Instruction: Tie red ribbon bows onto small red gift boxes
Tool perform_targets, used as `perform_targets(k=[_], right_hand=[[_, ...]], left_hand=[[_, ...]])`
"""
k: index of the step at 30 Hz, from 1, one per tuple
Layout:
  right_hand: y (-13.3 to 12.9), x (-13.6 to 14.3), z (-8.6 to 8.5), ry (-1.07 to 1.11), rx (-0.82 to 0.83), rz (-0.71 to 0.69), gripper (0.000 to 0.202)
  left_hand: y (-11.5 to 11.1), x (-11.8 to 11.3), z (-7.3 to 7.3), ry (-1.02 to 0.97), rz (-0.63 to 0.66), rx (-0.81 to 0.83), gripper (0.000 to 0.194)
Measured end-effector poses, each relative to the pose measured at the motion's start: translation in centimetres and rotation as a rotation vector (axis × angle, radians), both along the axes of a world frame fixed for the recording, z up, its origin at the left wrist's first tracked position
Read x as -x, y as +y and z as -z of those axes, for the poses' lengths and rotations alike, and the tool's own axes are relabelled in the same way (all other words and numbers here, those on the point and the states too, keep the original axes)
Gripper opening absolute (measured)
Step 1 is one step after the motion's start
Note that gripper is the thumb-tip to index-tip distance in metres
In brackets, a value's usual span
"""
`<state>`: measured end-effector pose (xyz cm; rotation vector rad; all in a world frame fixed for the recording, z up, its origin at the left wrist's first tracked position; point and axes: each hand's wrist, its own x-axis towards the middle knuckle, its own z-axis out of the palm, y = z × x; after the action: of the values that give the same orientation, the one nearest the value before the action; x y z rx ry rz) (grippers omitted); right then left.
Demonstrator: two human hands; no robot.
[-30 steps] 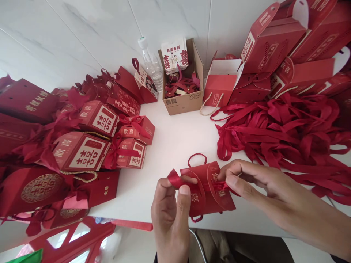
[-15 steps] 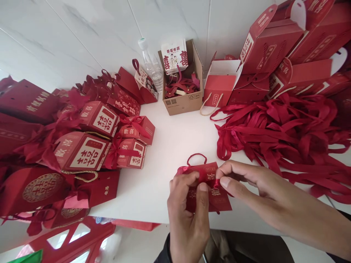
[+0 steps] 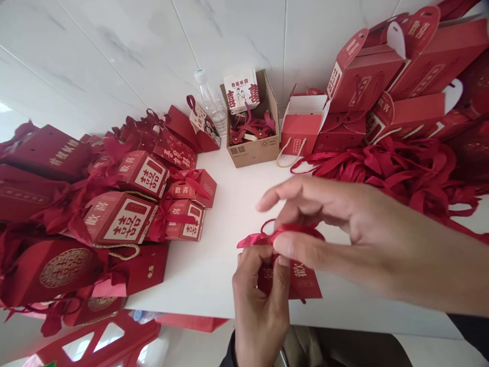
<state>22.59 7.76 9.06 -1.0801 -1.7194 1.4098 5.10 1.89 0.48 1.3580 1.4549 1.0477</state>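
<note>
Box [image 3: 306,286] beneath hands [image 3: 262,293]; ribbon [image 3: 255,240] between

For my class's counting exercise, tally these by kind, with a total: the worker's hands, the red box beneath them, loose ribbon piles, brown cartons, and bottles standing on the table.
Hands: 2 (left hand, right hand)
Red box beneath them: 1
Ribbon pile: 1
Carton: 1
Bottle: 1
Total: 6

Soft, even light, pale glare at far left, stretched edges, slight blur on the right of the hands [image 3: 336,224]
</note>
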Motion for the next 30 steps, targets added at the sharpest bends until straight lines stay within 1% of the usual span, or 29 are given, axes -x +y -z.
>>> perform_targets(k=[2,4,5,6,7,9,10,13,16,18,21,24,26,30], right_hand=[[0.5,-0.3,-0.4,0.023,-0.072,0.022,0.036],[0.8,-0.4,-0.2,-0.055,-0.192,0.065,0.050],[0.8,-0.4,0.0,-0.114,-0.256,0.109,0.052],[0.7,-0.3,0.3,-0.175,-0.301,0.159,0.049],[0.5,-0.2,0.7,-0.227,-0.325,0.199,0.041],[-0.1,0.0,1.8,-0.308,-0.306,0.209,0.025],[-0.5,0.2,2.3,-0.342,-0.280,0.173,0.021],[-1.7,0.6,3.9,-0.423,-0.252,0.042,0.014],[-2.4,0.9,4.9,-0.432,-0.237,0.021,0.007],[-2.6,1.0,5.0,-0.404,-0.209,0.039,0.011],[-2.8,1.0,4.9,-0.377,-0.168,0.057,0.015],[-2.9,0.9,4.9,-0.371,-0.126,0.073,0.013],[-3.0,0.8,4.9,-0.360,-0.112,0.091,0.011],[-3.1,0.8,4.9,-0.339,-0.098,0.099,0.011]], left_hand=[[0.0,0.1,0.1,-0.044,-0.038,0.055,0.026],[0.1,0.2,-0.1,-0.124,-0.044,0.107,0.029],[0.2,0.3,-0.2,-0.175,-0.043,0.136,0.030],[0.3,0.3,-0.5,-0.231,-0.043,0.165,0.030],[0.3,0.4,-0.7,-0.288,-0.047,0.191,0.030],[0.4,0.5,-1.1,-0.394,-0.054,0.225,0.028],[0.5,0.6,-1.2,-0.440,-0.049,0.232,0.026],[0.5,0.9,-1.3,-0.564,-0.026,0.197,0.018],[0.5,1.1,-0.9,-0.611,-0.035,0.147,0.015],[0.6,1.2,-0.7,-0.600,-0.049,0.142,0.015],[0.6,1.3,-0.6,-0.635,-0.116,0.145,0.012],[0.5,1.4,-0.7,-0.668,-0.159,0.160,0.010],[0.5,1.4,-0.9,-0.640,-0.126,0.165,0.012],[0.5,1.5,-1.3,-0.489,-0.028,0.124,0.018]])
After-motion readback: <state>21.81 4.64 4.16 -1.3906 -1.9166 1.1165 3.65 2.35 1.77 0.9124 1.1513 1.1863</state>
